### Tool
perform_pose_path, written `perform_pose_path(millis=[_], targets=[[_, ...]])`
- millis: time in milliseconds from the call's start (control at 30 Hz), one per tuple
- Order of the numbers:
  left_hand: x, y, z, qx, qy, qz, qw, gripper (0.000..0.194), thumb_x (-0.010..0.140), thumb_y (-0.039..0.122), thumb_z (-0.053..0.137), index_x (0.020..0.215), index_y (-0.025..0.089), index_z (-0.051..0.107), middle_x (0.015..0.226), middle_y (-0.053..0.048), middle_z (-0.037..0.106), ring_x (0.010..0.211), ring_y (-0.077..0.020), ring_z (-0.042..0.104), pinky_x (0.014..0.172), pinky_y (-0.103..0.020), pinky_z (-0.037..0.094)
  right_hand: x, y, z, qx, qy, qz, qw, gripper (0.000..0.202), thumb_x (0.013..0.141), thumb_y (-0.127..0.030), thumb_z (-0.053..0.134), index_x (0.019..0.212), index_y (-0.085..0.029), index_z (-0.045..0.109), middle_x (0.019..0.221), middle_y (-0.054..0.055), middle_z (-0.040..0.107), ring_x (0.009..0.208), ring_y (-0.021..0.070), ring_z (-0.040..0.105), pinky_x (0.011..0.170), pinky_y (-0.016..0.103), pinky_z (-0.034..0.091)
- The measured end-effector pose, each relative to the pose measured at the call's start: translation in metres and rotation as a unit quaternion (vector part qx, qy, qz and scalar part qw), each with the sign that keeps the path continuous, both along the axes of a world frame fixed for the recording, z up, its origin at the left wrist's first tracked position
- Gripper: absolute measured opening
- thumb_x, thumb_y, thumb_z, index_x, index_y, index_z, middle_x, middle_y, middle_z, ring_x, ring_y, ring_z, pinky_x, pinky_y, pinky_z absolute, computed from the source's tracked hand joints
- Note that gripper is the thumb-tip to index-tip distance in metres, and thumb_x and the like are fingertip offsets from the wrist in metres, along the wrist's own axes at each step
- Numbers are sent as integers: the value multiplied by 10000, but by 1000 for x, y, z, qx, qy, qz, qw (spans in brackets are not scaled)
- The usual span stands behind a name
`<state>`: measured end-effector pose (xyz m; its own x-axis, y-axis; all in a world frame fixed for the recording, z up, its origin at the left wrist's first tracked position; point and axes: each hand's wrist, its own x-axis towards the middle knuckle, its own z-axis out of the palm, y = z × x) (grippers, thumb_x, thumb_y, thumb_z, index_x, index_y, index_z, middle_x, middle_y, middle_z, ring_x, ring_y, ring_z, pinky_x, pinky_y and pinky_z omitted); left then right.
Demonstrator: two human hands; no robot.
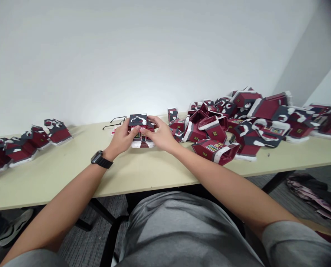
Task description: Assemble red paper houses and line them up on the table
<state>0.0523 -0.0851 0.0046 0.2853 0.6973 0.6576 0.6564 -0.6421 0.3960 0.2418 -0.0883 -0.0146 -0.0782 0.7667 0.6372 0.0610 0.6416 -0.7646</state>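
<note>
A small paper house box [140, 130], dark red with a grey snow-patterned roof, stands on the beige table [143, 170] in front of me. My left hand [123, 138], with a black watch at the wrist, grips its left side. From the right, my right hand [160, 135] holds it with fingers over the roof edge. Both hands press on the same box.
A big heap of unfolded and half-folded red house boxes [246, 118] covers the table's right side. A row of finished houses [29, 142] lies at the left. Black glasses [114, 122] rest behind the box by the white wall.
</note>
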Motion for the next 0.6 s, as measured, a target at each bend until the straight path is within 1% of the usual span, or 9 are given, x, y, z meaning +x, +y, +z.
perform_pose_path(millis=[167, 367, 467, 533, 600], targets=[[1, 2, -1, -5, 6, 12, 1000, 499, 981, 665, 489, 1127, 199, 591, 1033, -81, 723, 863, -226, 657, 746, -346, 497, 1, 2, -1, -13, -4, -9, 1000, 422, 845, -299, 786, 1233, -235, 634, 1312, 84, 708, 1219, 248, 665, 1095, 445, 501], [1, 0, 1, -26, -8, 8, 1000, 471, 955, 643, 557, 1131, 208, 596, 1021, -70, 721, 848, -215, 657, 731, -328, 509, 1, 7, -5, -9, -10, -2, 1000, 413, 842, -324, 792, 1214, -253, 626, 1294, 81, 707, 1217, 251, 661, 1087, 449, 500], [2, -5, 3, -33, -27, 8, 999, 472, 950, 611, 586, 1215, 222, 597, 989, -52, 722, 814, -202, 662, 709, -310, 514, 0, 5, -5, -17, -9, -2, 1000, 456, 804, -309, 823, 1204, -242, 614, 1272, 76, 712, 1181, 243, 673, 1060, 438, 508], [1, -6, 4, -29, -39, 15, 999, 496, 952, 601, 584, 1292, 240, 584, 917, -30, 714, 740, -186, 645, 667, -301, 502, -1, 1, -3, -21, -18, 2, 1000, 454, 778, -303, 843, 1166, -236, 617, 1239, 64, 721, 1138, 235, 683, 1027, 423, 517], [-1, -7, 3, -23, -38, 24, 999, 493, 948, 606, 583, 1285, 246, 599, 851, -16, 696, 686, -176, 618, 633, -296, 483, -1, -3, -2, -25, -36, 3, 999, 437, 756, -321, 861, 1109, -232, 620, 1204, 56, 726, 1107, 233, 685, 998, 417, 520]])
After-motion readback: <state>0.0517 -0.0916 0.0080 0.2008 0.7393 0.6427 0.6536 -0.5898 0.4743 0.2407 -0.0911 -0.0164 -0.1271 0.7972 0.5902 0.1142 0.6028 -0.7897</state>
